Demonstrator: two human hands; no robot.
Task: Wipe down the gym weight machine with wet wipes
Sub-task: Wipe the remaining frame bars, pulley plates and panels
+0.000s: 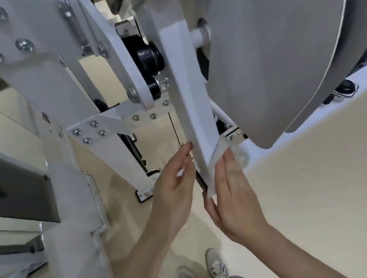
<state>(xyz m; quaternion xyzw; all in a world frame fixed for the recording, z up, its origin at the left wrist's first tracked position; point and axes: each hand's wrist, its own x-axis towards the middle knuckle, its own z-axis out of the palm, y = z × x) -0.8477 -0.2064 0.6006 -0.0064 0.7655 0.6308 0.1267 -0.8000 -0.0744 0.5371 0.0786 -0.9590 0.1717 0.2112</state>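
**Wipe meets steel at the foot of the lever arm**

A person stands at a gym weight machine (56, 69) and works on the lower end of its white lever arm (192, 105), which slants down from a black pivot hub (146, 57) beside a large grey disc cover (270, 45). The right hand (231, 193) lies flat, fingers straight and together, and presses a white wet wipe (217, 155) against the arm's right face near the bottom. The wipe folds round the arm's edge, and a loose bunch of it hangs out past the fingertips. The left hand (174, 186) is on the opposite side with its fingers extended and only loosely bent, the tips touching the arm's left edge. A scrap of white shows between those fingers, but whether it is part of the wipe cannot be told.

The wipe looks thin, limp and damp. It should mould to the flat metal but is likely to bunch or slide on the smooth paint, so it is best held spread under the palm and fingers rather than pinched. The arm is rigid, though it seems to hang from a pivot and may swing under pressure. Steadying it by the far edge looks sensible.
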